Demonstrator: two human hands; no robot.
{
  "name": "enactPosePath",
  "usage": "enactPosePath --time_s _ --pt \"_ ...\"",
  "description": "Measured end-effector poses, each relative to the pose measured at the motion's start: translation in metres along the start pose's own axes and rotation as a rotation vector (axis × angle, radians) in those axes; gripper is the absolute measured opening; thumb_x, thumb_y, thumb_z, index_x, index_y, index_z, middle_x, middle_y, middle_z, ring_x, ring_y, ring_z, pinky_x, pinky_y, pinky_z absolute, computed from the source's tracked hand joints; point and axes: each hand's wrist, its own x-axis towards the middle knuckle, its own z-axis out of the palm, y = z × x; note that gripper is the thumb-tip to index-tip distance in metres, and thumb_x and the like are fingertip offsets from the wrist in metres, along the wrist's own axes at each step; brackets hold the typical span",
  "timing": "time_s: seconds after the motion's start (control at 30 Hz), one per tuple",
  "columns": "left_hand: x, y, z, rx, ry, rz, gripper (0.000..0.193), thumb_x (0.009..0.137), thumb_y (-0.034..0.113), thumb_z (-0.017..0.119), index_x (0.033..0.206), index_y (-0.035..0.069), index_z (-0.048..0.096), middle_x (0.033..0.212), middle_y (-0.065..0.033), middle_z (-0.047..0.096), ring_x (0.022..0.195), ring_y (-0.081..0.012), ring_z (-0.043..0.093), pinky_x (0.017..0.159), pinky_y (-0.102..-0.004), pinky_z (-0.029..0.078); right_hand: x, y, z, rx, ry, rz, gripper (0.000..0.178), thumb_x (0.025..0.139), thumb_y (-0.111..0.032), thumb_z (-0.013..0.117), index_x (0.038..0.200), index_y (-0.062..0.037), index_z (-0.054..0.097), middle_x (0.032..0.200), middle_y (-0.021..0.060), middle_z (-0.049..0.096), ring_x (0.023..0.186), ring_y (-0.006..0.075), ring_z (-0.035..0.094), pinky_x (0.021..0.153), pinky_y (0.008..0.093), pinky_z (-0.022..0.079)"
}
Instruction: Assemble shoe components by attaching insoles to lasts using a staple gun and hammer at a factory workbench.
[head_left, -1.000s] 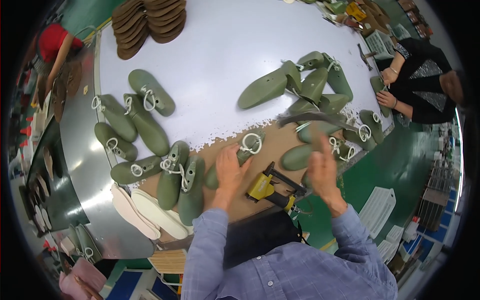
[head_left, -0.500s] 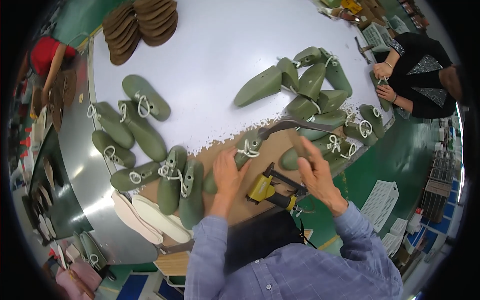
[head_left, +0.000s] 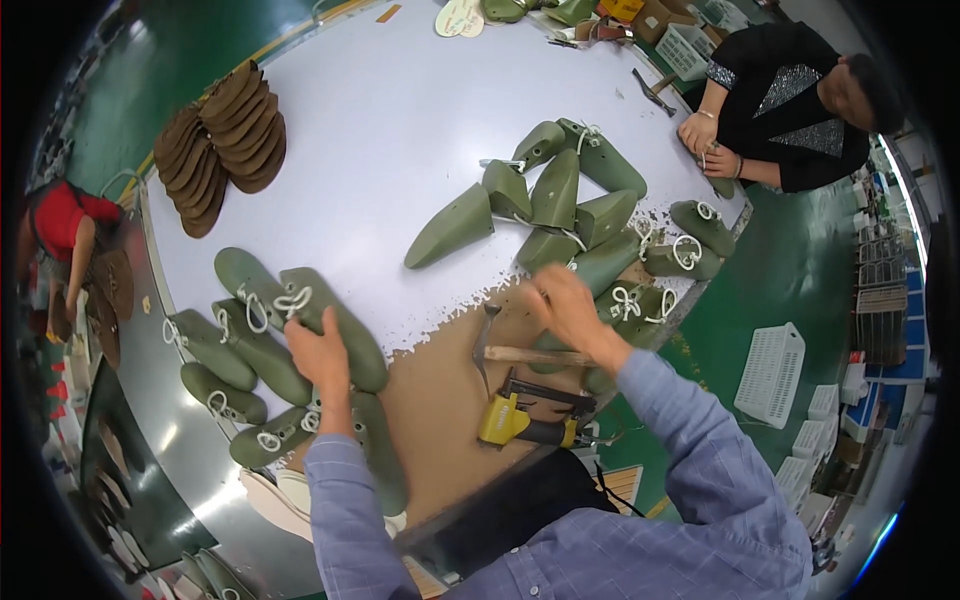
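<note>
My left hand (head_left: 322,352) is closed on a green shoe last (head_left: 358,345) with a white cord loop. This last lies at the right of several similar green shoe lasts (head_left: 208,347) on the left of the table. My right hand (head_left: 572,312) is over the board's right part, beside a pile of green lasts (head_left: 555,190). Its fingers are loosely bent and slightly blurred, with nothing seen in them. Just below it, a hammer with a wooden handle (head_left: 535,355) lies on the brown board (head_left: 430,400). A yellow and black staple gun (head_left: 515,420) lies below the hammer.
Stacks of brown soles (head_left: 240,130) stand at the far left of the white table (head_left: 370,120). At the far right, a co-worker (head_left: 780,110) handles a last, near another hammer (head_left: 655,92). Pale insoles (head_left: 270,500) lie at the near left. A white crate (head_left: 772,375) is on the right.
My left hand has carried the last leftward to the group of lasts. My right hand has let go of the hammer, which now lies on the board. The whole view has shifted.
</note>
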Motion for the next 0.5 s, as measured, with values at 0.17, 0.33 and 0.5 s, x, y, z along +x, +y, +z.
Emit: enactPosePath --time_s 0.17,0.33,0.5 --pt "-0.023 0.001 -0.022 0.022 0.161 0.365 0.055 0.084 0.017 0.069 0.13 -0.002 0.046 0.13 -0.0223 0.05 0.123 -0.0414 0.045 0.104 -0.0495 0.035 0.087 0.022 0.05 -0.422 0.087 0.031 0.029 0.083 -0.02 0.067 0.107 -0.0041 0.063 0.097 0.0127 0.059 0.095 0.0304 0.056 0.082 0.0424 0.044" --pt "-0.094 0.026 -0.022 -0.173 -0.099 0.411 0.062 0.077 0.007 0.071 0.133 -0.003 0.044 0.134 -0.0211 0.047 0.129 -0.0407 0.04 0.109 -0.0484 0.031 0.094 0.018 0.07 -0.321 -0.101 0.125 0.036 0.082 -0.024 0.069 0.109 -0.0019 0.062 0.1 0.0132 0.058 0.093 0.0305 0.055 0.082 0.0419 0.042" --pt "-0.096 0.09 -0.026 -0.202 -0.219 0.602 0.07 0.073 0.011 0.076 0.136 0.007 0.045 0.139 -0.0167 0.044 0.134 -0.0382 0.037 0.111 -0.0548 0.026 0.065 -0.048 0.036 0.021 -0.173 -0.134 0.022 0.084 -0.024 0.066 0.093 -0.0044 0.062 0.091 0.0146 0.059 0.089 0.0342 0.056 0.08 0.0445 0.042"
